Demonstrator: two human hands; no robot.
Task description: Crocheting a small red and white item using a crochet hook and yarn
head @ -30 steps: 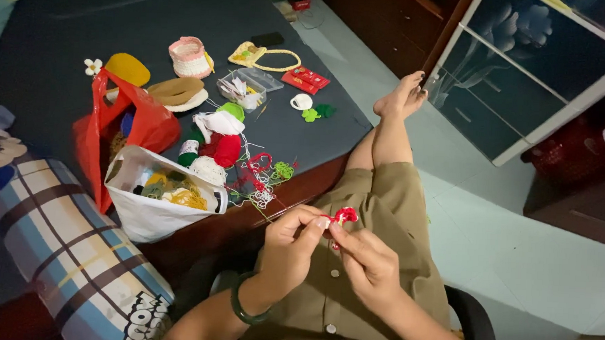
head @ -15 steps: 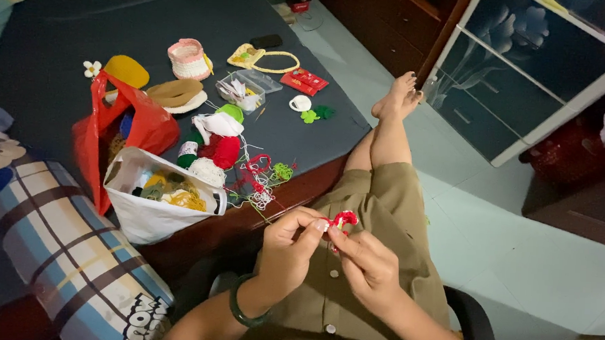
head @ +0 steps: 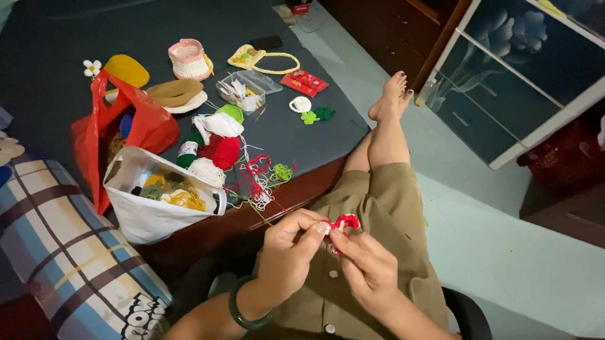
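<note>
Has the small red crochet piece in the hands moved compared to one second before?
No. The red crochet piece sits at the same spot over the olive lap, equally far from the white bag.

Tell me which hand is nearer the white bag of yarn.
Left. The left hand is just right of the white bag of yarn; the right hand sits farther right, beyond the small red crochet piece.

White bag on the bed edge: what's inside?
The white bag stands open with yarn skeins showing at the top: yellow, mustard and dull green. Anything deeper is hidden by the bag's wall and the top skeins. A red bag sits behind it.
</note>
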